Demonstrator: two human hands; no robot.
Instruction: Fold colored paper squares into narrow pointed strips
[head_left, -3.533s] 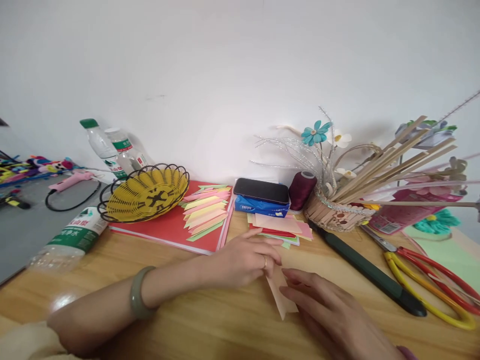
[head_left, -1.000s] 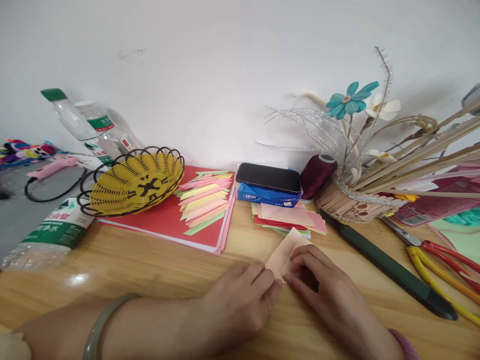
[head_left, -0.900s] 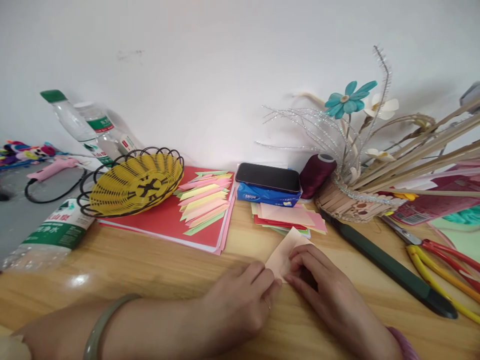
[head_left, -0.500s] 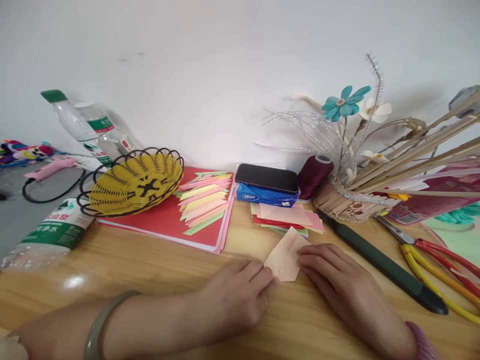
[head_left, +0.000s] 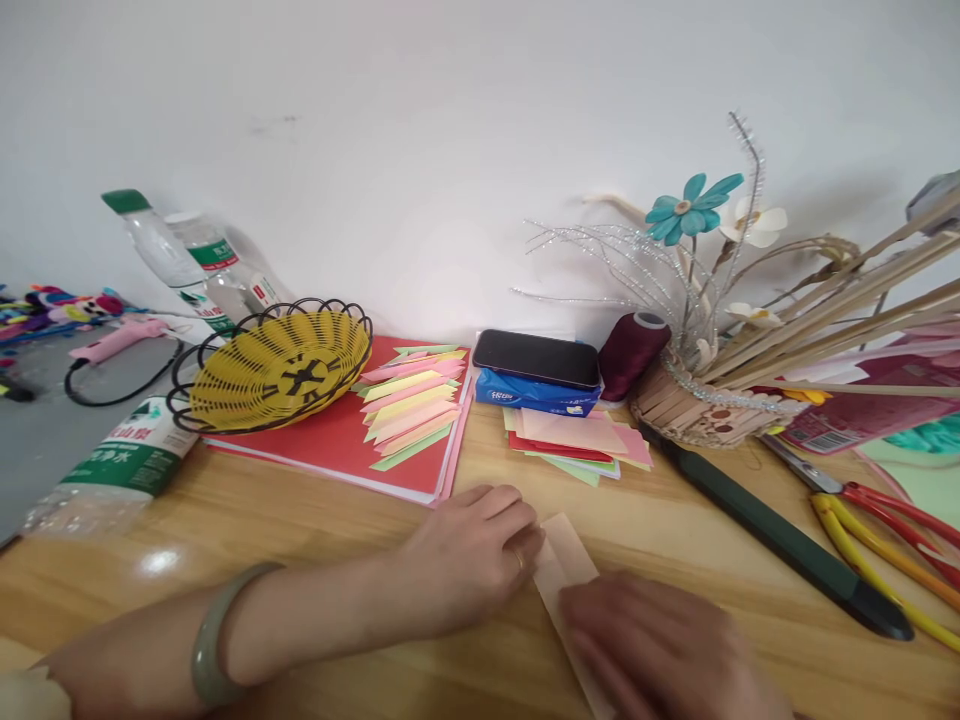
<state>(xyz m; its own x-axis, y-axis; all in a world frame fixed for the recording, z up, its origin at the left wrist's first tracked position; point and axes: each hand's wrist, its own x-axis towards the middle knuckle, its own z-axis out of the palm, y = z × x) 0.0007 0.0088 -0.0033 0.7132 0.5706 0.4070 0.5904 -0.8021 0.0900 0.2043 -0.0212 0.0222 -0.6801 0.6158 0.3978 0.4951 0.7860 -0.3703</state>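
Observation:
A small peach paper (head_left: 567, 556) lies slantwise on the wooden table, folded into a narrow strip. My left hand (head_left: 480, 552) is closed at its upper left edge, fingertips against the paper. Over the lower part of the strip lies my right hand (head_left: 660, 640), slightly blurred, with its fingers bent together on the paper. That hand hides part of the strip. Beyond both hands sits a stack of coloured paper slips (head_left: 574, 435), with a blue tissue pack (head_left: 534, 391) and a black phone (head_left: 536, 358) on top.
Folded paper strips (head_left: 414, 405) rest on a red paper sheet (head_left: 300, 462) beside a yellow woven basket (head_left: 281, 370). Plastic bottles (head_left: 124, 455) are at the left. At the right are a dark green tool (head_left: 780, 530), scissors (head_left: 862, 510), a thread spool (head_left: 632, 355) and a flower holder (head_left: 697, 405).
The paper has gone from a wider, pointed shape to a narrow slanted strip. My right hand has moved toward me and over it; my left hand has shifted slightly away from me.

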